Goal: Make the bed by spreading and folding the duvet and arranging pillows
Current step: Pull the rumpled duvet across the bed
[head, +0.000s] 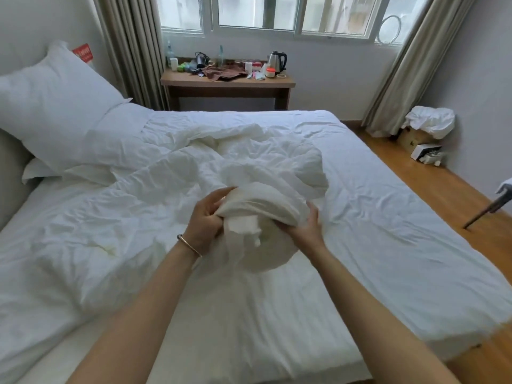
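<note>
Two hands (pixel 255 225) gripping bunched, crumpled white duvet (pixel 257 173), rumpled bed (pixel 388 217)

We see a plain white duvet (pixel 194 167) on a white bed sheet (pixel 388 217), and a white pillow (pixel 55 106), none patterned. Curtains (pixel 133 51) are beige-taupe. Tabletop (pixel 227 81) is mid brown wood with a reddish-brown cloth (pixel 224 72) and a silver-and-black kettle (pixel 277 62). Floor (pixel 443 189) is orange-tan wood. Red sign (pixel 83 52) with white lettering on the wall. We see a gold bangle (pixel 189 245) at the left wrist.
</note>
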`<state>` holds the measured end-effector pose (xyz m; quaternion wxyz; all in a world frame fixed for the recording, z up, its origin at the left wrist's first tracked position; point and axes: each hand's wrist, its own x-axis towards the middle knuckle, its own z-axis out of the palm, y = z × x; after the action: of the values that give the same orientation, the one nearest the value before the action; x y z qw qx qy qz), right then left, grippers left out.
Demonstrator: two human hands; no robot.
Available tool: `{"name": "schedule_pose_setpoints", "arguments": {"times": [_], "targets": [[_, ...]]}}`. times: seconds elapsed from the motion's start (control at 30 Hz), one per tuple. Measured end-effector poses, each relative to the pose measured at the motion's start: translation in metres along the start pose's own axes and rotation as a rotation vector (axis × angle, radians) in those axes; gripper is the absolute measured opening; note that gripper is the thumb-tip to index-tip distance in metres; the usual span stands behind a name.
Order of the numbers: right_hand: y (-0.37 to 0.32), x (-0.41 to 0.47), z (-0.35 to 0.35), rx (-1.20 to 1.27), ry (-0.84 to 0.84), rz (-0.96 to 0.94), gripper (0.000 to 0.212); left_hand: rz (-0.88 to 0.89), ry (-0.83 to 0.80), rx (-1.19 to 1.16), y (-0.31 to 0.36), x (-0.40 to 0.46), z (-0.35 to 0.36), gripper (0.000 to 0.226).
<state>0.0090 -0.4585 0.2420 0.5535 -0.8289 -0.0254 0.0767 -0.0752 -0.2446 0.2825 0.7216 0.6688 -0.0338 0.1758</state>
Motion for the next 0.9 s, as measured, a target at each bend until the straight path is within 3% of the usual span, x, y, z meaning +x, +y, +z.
{"name": "schedule_pose_setpoints", "arguments": {"times": [0.1,0.17,0.23,0.3,0.37,0.43,0.6,0.7,0.8,0.9], "targets": [[0.067,-0.055,0.033,0.101,-0.387,0.346,0.102,0.007,0.039,-0.015,0.012,-0.042,0.02,0.073],[0.083,-0.072,0.041,0.496,-0.535,0.526,0.062,-0.046,0.067,0.056,0.013,-0.066,0.026,0.07],[0.078,-0.074,0.034,0.795,-0.449,0.513,0.038,-0.05,0.082,0.244,0.011,-0.086,0.019,0.067],[0.058,-0.064,0.011,0.83,-0.287,0.409,0.041,-0.088,0.017,0.602,0.009,-0.1,0.005,0.062],[0.025,-0.054,-0.022,0.612,-0.171,0.199,0.034,-0.192,-0.119,1.018,0.005,-0.109,-0.002,0.063],[-0.008,-0.041,-0.06,0.371,-0.107,-0.035,0.037,-0.182,-0.193,1.216,0.003,-0.113,0.003,0.067],[-0.095,-0.032,-0.145,-0.108,0.174,-0.553,0.034,0.081,-0.175,1.226,0.009,-0.09,0.039,0.075],[-0.091,-0.036,-0.155,-0.388,0.292,-0.827,0.032,0.098,-0.283,1.231,-0.008,-0.079,0.051,0.075],[-0.013,-0.039,-0.139,-0.521,0.318,-0.792,0.032,-0.082,-0.553,1.242,-0.05,-0.082,0.055,0.076],[0.078,-0.051,-0.124,-0.581,0.257,-0.496,0.043,-0.286,-0.793,1.274,-0.1,-0.104,0.065,0.076]]}}
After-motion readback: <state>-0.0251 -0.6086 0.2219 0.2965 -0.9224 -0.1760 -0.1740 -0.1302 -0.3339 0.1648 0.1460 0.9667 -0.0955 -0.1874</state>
